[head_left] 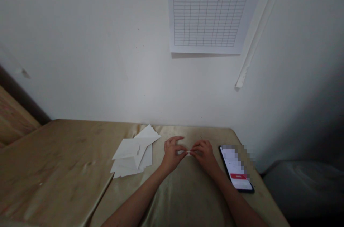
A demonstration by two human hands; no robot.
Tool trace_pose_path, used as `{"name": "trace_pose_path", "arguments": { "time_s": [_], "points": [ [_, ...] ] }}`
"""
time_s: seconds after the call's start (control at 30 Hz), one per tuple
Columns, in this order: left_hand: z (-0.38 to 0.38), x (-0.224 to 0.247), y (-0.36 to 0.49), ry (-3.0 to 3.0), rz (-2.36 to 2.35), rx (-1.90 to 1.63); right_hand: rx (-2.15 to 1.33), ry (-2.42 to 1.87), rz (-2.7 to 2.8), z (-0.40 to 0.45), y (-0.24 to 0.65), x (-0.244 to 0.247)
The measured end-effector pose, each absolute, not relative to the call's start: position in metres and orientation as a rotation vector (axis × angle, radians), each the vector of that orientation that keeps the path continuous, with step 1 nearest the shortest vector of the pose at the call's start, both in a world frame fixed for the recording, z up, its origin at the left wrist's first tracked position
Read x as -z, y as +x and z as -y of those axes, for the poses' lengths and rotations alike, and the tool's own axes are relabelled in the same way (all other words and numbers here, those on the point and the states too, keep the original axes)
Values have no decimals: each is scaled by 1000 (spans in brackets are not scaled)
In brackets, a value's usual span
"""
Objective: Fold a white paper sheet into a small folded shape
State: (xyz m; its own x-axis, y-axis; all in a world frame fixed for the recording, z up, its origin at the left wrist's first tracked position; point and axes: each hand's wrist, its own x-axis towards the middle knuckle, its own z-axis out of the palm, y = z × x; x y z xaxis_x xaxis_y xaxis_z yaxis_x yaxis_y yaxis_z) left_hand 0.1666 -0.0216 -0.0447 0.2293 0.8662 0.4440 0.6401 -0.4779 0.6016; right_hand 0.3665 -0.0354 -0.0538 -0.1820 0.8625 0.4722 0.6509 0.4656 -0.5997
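Observation:
My left hand [172, 151] and my right hand [203, 151] meet over the middle of the cloth-covered table [188, 191]. Between their fingertips is a small white piece of paper [188, 153], pinched from both sides by thumb and index finger. It is mostly hidden, so its full shape cannot be made out. The other fingers of my left hand are raised and loosely curled. To the left of that hand lies a loose pile of white paper sheets [129, 165], overlapping at different angles.
Right of my right hand lies a phone [233, 169] with a lit screen, partly pixelated. A printed table sheet [209, 19] hangs on the white wall [107, 58] behind. A dark grey rounded object [303, 187] stands beyond the table's right edge.

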Motion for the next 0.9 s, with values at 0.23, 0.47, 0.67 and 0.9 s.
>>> {"name": "trace_pose_path", "arguments": {
  "time_s": [0.23, 0.47, 0.67, 0.9],
  "points": [
    [23, 45, 168, 2243, -1398, -1040, -303, -1332, 1952, 37, 364, 54],
    [23, 44, 167, 2192, -1490, -1030, -305, -1454, 1909, 36, 367, 55],
    [22, 39, 165, 2162, -1498, -1069, -383, -1485, 1903, 32, 371, 57],
    [21, 41, 165, 2176, -1500, -1071, -450, -1487, 1944, 28, 373, 62]
  ]
}}
